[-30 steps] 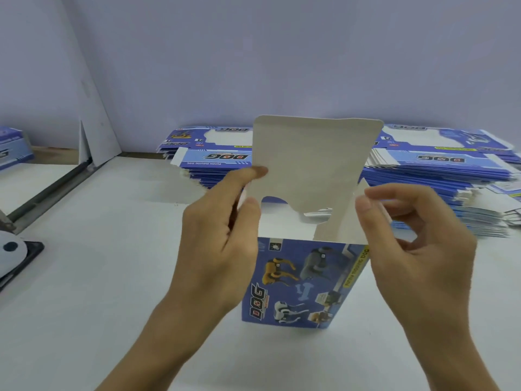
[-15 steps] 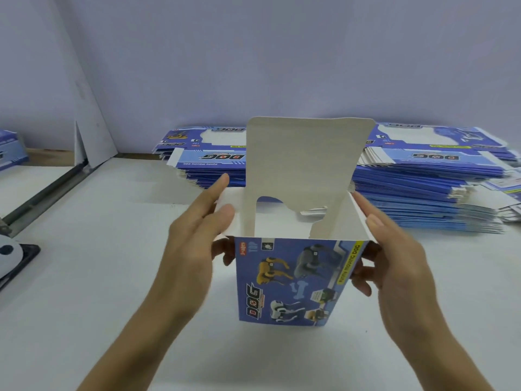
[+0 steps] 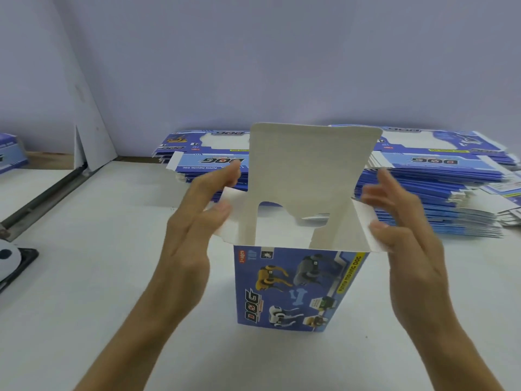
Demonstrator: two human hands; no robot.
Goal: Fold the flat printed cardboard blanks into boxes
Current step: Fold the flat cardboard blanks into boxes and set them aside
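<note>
A blue printed DOG box (image 3: 293, 289) stands upright on the white table (image 3: 84, 277), its top open. Its tall grey lid flap (image 3: 313, 165) rises at the back, and a small white side flap sticks out on each side. My left hand (image 3: 194, 221) is at the left side flap with fingers nearly straight, thumb touching the flap. On the other side, my right hand (image 3: 403, 230) has straight fingers and its thumb against the right side flap. Behind the box lie stacks of flat blue blanks (image 3: 434, 187).
A white board (image 3: 87, 108) leans against the wall at the back left, next to a metal rail (image 3: 42, 198). A black and white device (image 3: 11, 258) sits at the left edge. Part of a blue box (image 3: 11, 153) shows at far left.
Both hands have let go of the box sides and risen to the two small side flaps. The box has stayed in place on the table.
</note>
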